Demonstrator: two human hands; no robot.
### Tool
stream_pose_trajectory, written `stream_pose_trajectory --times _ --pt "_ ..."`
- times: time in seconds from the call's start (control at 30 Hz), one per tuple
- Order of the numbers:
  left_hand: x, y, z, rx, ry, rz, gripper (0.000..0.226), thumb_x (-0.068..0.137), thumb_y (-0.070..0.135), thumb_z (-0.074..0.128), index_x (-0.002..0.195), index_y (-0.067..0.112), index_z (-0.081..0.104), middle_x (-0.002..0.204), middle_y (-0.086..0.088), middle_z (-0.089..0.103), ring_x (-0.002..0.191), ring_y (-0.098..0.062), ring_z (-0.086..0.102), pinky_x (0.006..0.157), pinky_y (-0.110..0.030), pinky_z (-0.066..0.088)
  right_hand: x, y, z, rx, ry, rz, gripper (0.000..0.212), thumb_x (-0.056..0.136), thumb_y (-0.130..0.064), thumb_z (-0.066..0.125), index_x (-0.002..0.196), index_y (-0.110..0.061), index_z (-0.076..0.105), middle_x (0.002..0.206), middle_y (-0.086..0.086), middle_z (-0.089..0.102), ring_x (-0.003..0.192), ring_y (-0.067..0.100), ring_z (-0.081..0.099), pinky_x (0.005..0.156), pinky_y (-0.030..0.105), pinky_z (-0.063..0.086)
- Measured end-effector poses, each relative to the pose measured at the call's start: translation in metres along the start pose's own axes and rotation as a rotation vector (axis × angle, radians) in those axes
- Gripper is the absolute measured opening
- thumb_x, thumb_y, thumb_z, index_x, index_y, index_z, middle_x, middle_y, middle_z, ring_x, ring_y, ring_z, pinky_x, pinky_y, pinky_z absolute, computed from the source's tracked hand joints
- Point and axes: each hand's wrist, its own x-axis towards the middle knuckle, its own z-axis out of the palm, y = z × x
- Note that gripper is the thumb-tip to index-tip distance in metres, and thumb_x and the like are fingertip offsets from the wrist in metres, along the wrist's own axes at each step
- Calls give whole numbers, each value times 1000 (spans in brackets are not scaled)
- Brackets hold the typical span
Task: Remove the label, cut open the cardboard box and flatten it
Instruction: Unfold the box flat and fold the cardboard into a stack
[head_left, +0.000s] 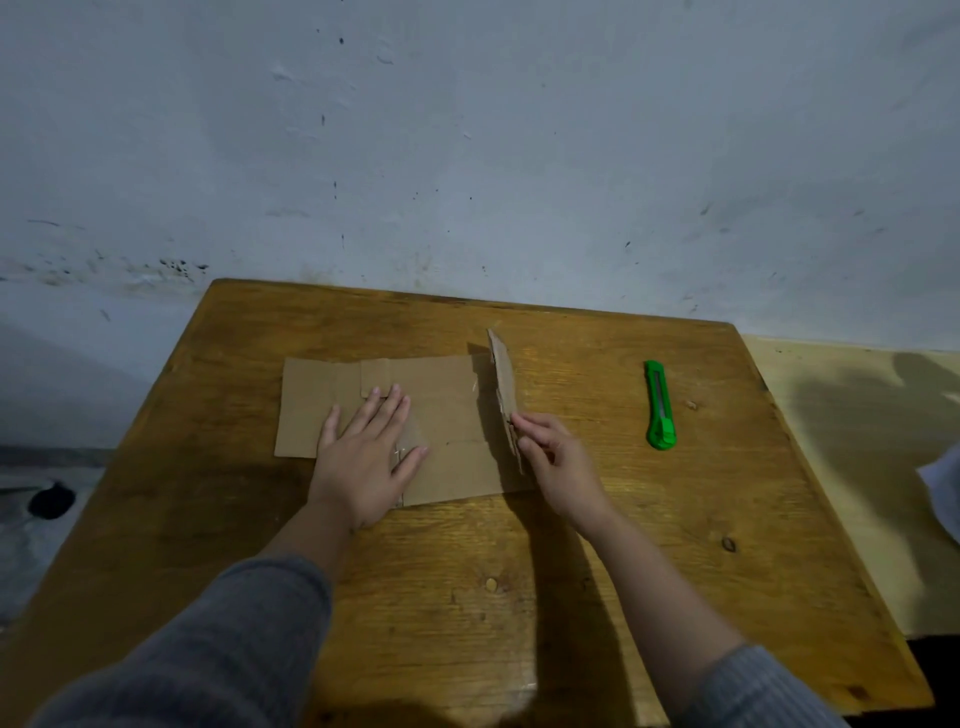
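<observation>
Fingers (387, 408) of the left hand (366, 457) lie straight and slightly spread, palm down, pressing the flattened cardboard box (447, 415) against the wooden table (467, 571); the thumb reaches out to the right across the sheet. Over on the other side, the right hand (558, 460) has its fingers curled, and thumb and fingertips pinch the near part of a raised flap (503, 387), which stands almost upright along the right edge of the cardboard while the rest lies flat. That sheet sits in the middle of the table, its long side running left to right, its far edge well short of the table's back edge by the pale wall (467, 156). A green utility knife (660, 405) lies to the right of the flap, apart from both hands, pointing away from the person. Bare wood shows between knife and flap, along the left of the cardboard, and across the whole near half of the table under the grey sleeves (218, 649). Beyond the right edge stands a lighter surface (857, 467) with something white at the frame's border.
</observation>
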Motion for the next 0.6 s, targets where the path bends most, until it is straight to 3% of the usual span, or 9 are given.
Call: stream_pose_trajectory --times 0.17,0.27,0.33,0.43,0.6 --pt "-1 1 1 -7 20 -5 72 89 65 4 152 30 2 157 16 -7 145 -5 -10 118 -46 -4 -5 8 14 -363 -71 -132 50 94 -28 51 142 -26 37 149 -5 33 138 15 23 113 28 16" --pt "0 1 2 1 25 -16 72 90 65 4 152 30 1 157 15 -6 145 -5 -9 118 -46 -3 -13 14 30 -505 -69 -183 52 99 -29 39 148 -25 22 159 -6 12 146 12 1 119 42 6" --pt "0 1 3 4 26 -16 70 91 65 6 152 31 1 157 16 -7 145 -5 -9 118 -47 -2 -16 18 37 -561 -62 -196 52 100 -30 29 149 -23 16 159 -7 6 144 8 -7 118 43 0" --pt "0 -1 4 -13 44 -8 68 93 64 11 152 31 4 158 16 -4 145 -5 -7 118 -46 -1 -16 20 40 -692 -31 -246 56 96 -35 13 149 -17 17 158 -1 12 145 12 1 117 39 1" --pt "1 0 5 -26 65 -10 67 93 63 13 152 30 7 158 15 0 145 -5 -5 118 -47 0 -10 23 44 -823 -32 -260 56 96 -32 14 146 -8 24 154 12 25 144 25 19 115 40 10"
